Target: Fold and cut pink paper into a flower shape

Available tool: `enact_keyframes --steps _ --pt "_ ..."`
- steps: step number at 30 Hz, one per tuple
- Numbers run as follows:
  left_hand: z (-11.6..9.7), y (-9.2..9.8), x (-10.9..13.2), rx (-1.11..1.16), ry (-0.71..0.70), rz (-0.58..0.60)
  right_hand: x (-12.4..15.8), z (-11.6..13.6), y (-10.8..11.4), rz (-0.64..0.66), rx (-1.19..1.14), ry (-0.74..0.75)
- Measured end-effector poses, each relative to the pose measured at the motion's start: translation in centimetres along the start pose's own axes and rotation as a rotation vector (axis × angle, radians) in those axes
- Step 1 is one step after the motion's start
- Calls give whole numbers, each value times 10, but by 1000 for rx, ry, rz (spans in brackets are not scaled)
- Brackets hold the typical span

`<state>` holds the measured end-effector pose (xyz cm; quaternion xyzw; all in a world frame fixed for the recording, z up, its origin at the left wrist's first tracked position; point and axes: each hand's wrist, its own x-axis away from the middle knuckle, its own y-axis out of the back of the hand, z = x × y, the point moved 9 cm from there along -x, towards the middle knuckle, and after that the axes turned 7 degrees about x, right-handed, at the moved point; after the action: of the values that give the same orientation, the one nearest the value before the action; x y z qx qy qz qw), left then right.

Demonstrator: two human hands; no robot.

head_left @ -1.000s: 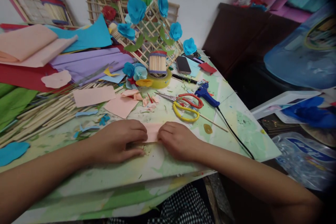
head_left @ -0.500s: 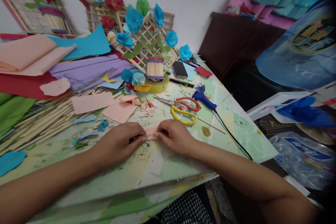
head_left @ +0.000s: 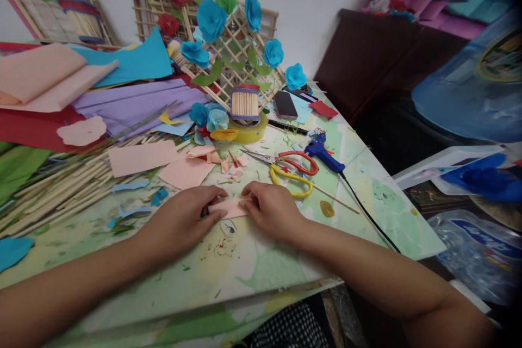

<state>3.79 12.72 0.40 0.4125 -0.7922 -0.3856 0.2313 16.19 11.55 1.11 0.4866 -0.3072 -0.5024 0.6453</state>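
A narrow folded strip of pale pink paper (head_left: 232, 208) spans the gap between my hands, just above the table. My left hand (head_left: 185, 212) pinches its left end between thumb and fingers. At the other end, my right hand (head_left: 271, 209) grips the strip the same way. Just beyond lie pink paper scraps (head_left: 234, 165) and a square pink sheet (head_left: 187, 170). Scissors (head_left: 281, 163) with one red and one yellow handle rest past my right hand, blades pointing left.
A blue glue gun (head_left: 324, 153) with a black cord lies at the right. Wooden sticks (head_left: 65, 185) and coloured paper (head_left: 142, 103) cover the left side. Behind stands a stick lattice (head_left: 232, 46) with blue paper flowers, near a tape roll (head_left: 253, 129) and a phone (head_left: 285, 105).
More of the pink strip shows between my hands, and its left end now lies over my left fingers. The view has shifted slightly, so the table things appear further right.
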Motion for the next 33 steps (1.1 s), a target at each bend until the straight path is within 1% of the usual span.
enact_keyframes --steps 12,23,27,31,33 --pt "3 0 -1 3 49 18 1 3 -2 13 107 32" --pt "2 0 -2 4 56 15 2 3 -3 -31 164 13" --pt "-1 2 -2 -5 49 -2 2 2 -5 -33 170 19" --pt "2 0 0 0 43 -2 1 1 -8 -14 164 9" --pt "1 1 1 -3 10 -24 1 1 -8 -7 163 4"
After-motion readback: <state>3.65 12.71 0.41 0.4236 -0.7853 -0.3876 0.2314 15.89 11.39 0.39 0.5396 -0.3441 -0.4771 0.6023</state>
